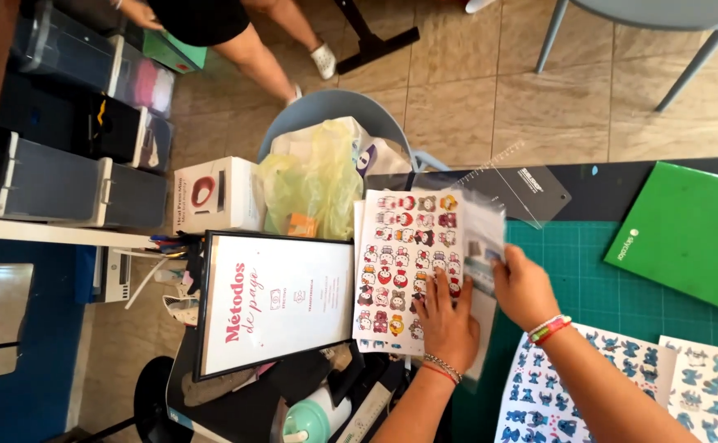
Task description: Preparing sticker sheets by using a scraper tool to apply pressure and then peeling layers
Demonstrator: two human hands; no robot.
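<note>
we see the left hand pressed flat, fingers spread, on a sheet of cartoon character stickers at the edge of the green cutting mat, while the right hand pinches the end of a clear plastic sleeve just beside it; by our reading the sheet lies outside the sleeve, bagging not yet done, and blue character sheets lie near the wrists
</note>
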